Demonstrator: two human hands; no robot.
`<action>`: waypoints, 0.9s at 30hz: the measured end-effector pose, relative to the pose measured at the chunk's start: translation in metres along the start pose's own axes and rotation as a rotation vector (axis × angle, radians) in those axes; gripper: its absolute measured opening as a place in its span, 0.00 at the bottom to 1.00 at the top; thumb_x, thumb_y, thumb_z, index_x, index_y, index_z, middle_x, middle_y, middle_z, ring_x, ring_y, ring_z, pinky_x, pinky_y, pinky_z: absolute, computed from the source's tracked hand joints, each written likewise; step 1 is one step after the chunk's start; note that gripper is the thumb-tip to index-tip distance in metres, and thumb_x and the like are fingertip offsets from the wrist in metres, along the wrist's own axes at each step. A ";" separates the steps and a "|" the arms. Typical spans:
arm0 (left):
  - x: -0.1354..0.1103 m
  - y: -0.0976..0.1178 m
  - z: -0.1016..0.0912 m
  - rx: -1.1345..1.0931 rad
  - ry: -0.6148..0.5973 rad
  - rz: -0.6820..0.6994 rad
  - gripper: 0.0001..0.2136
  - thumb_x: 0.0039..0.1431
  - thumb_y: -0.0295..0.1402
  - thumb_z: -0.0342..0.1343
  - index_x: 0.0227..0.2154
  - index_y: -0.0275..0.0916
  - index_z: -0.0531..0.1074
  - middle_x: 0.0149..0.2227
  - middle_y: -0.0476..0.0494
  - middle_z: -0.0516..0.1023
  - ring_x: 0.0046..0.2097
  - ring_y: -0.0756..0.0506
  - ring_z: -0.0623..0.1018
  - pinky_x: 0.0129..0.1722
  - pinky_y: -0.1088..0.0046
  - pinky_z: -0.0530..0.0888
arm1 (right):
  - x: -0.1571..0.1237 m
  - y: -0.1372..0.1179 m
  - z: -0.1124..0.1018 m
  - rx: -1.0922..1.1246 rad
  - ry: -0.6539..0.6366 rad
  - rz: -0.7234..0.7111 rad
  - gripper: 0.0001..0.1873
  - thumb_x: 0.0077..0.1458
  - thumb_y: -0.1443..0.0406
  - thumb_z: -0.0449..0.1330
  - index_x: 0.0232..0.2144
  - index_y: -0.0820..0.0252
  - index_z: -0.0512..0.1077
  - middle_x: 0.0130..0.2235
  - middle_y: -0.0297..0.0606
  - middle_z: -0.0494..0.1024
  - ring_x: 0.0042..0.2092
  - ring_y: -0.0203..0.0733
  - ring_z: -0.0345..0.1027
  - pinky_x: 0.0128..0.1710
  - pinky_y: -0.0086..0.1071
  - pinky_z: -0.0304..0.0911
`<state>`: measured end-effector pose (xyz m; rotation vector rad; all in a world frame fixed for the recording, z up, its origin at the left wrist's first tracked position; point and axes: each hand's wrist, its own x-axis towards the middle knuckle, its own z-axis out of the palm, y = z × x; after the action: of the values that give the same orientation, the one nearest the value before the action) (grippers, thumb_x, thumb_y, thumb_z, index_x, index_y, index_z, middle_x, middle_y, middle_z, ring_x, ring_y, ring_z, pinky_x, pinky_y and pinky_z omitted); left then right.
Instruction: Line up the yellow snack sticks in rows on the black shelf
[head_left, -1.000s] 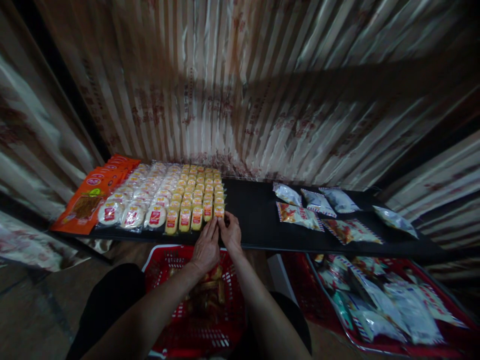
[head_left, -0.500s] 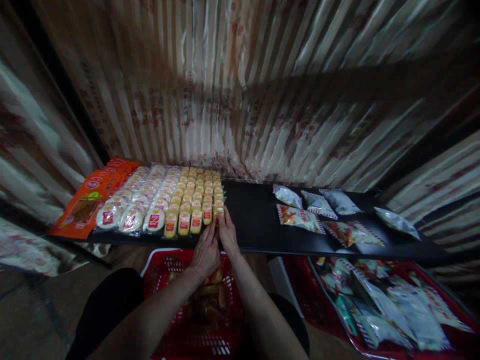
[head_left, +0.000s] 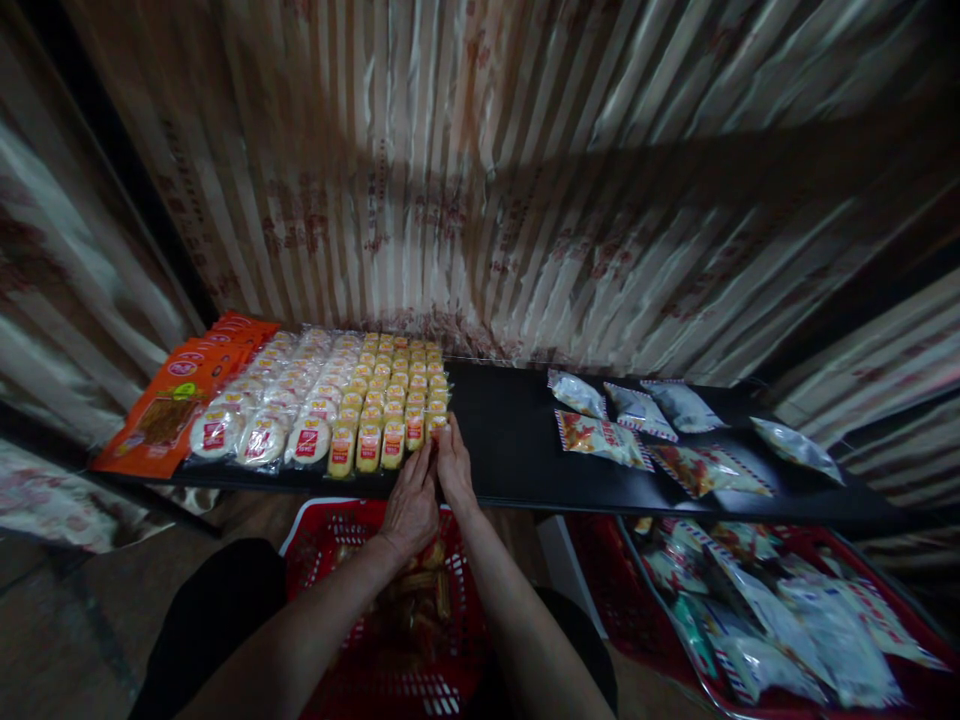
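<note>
Both hands meet at the front right corner of the rows of yellow wrapped snacks (head_left: 367,448). My right hand (head_left: 454,465) is closed on the right side of the front wrapped snack (head_left: 436,426) in the last column. Beside it, the fingers of my left hand (head_left: 414,500) are pressed together at that snack's lower edge; the fingertips are partly hidden. To the left stand rows of round white wrapped crackers (head_left: 262,440). Everything rests on a black shelf (head_left: 510,450).
Orange snack bags (head_left: 161,415) lie at the shelf's left end, and several puffed bags (head_left: 600,437) on its right half. Below me is a red basket (head_left: 300,530) with yellow packets. Another red basket (head_left: 697,680) full of bags stands lower right. A striped curtain (head_left: 450,180) hangs behind.
Almost nothing differs. The view has shifted very slightly, and both hands stay at the same front snack.
</note>
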<state>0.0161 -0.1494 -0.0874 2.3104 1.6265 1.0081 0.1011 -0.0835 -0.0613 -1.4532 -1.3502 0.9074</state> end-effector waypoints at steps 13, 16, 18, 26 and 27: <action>-0.002 -0.002 0.003 0.075 0.012 0.034 0.27 0.56 0.21 0.42 0.60 0.26 0.57 0.65 0.29 0.54 0.67 0.39 0.50 0.62 0.55 0.60 | 0.000 -0.005 -0.002 0.012 -0.038 0.035 0.38 0.60 0.47 0.39 0.61 0.67 0.57 0.63 0.48 0.59 0.65 0.44 0.50 0.65 0.40 0.43; -0.005 -0.002 0.002 0.111 0.030 0.047 0.26 0.55 0.20 0.42 0.59 0.25 0.57 0.65 0.28 0.53 0.67 0.39 0.48 0.62 0.55 0.60 | 0.000 -0.002 -0.003 0.036 0.007 0.047 0.38 0.59 0.47 0.39 0.61 0.68 0.57 0.63 0.48 0.59 0.65 0.44 0.50 0.65 0.39 0.43; -0.007 -0.002 0.002 0.127 0.029 0.044 0.26 0.56 0.20 0.42 0.59 0.26 0.58 0.65 0.29 0.54 0.67 0.39 0.49 0.62 0.55 0.61 | 0.000 0.002 -0.005 0.074 0.043 0.067 0.39 0.59 0.46 0.39 0.61 0.69 0.57 0.63 0.49 0.59 0.64 0.44 0.51 0.64 0.38 0.44; -0.026 -0.001 0.004 0.172 -0.018 0.025 0.24 0.56 0.22 0.43 0.58 0.28 0.60 0.64 0.31 0.55 0.66 0.38 0.54 0.59 0.56 0.63 | -0.003 0.023 -0.016 0.163 0.100 0.100 0.38 0.57 0.44 0.41 0.58 0.66 0.60 0.61 0.49 0.63 0.62 0.46 0.56 0.61 0.40 0.51; -0.030 -0.001 0.004 0.185 -0.026 0.026 0.24 0.57 0.22 0.43 0.58 0.29 0.60 0.64 0.32 0.56 0.65 0.38 0.55 0.59 0.56 0.64 | -0.004 0.025 -0.018 0.168 0.101 0.103 0.38 0.57 0.44 0.41 0.58 0.65 0.61 0.61 0.48 0.63 0.62 0.46 0.56 0.60 0.40 0.52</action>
<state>0.0119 -0.1740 -0.1042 2.4560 1.7520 0.8615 0.1250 -0.0890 -0.0796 -1.4290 -1.1073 0.9761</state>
